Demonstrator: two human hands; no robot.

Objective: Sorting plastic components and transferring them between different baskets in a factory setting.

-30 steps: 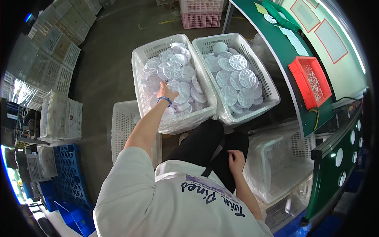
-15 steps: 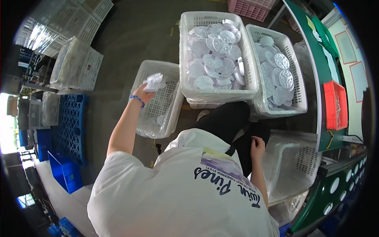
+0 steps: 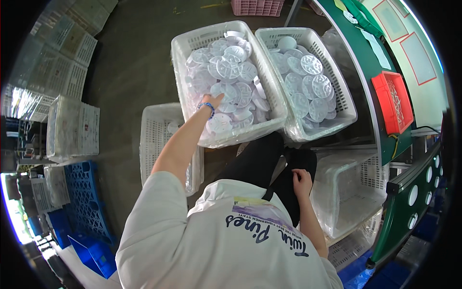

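Observation:
My left hand (image 3: 212,101), with a blue beaded bracelet on its wrist, reaches into a white plastic basket (image 3: 181,89) heaped with clear round plastic discs (image 3: 248,71). Its thumb shows against the discs; the other fingers are partly hidden, so its grip is unclear. Below my left forearm stands a lower white basket (image 3: 150,144), lined with clear film and holding a few clear pieces (image 3: 173,127). My right hand (image 3: 302,183) lies on my thigh, fingers loosely bent and apart, holding nothing.
A second white basket (image 3: 347,108) of clear discs stands to the right, beside a green-topped table (image 3: 349,41) bearing a red tray (image 3: 403,103). Near my right forearm is another film-lined basket (image 3: 349,202). Blue pallet (image 3: 84,192) and wrapped crates (image 3: 74,127) stand left.
My left hand has moved from above the lower basket to the heaped basket; the clear pieces it held have left it. My right hand stays on my thigh. The view has shifted.

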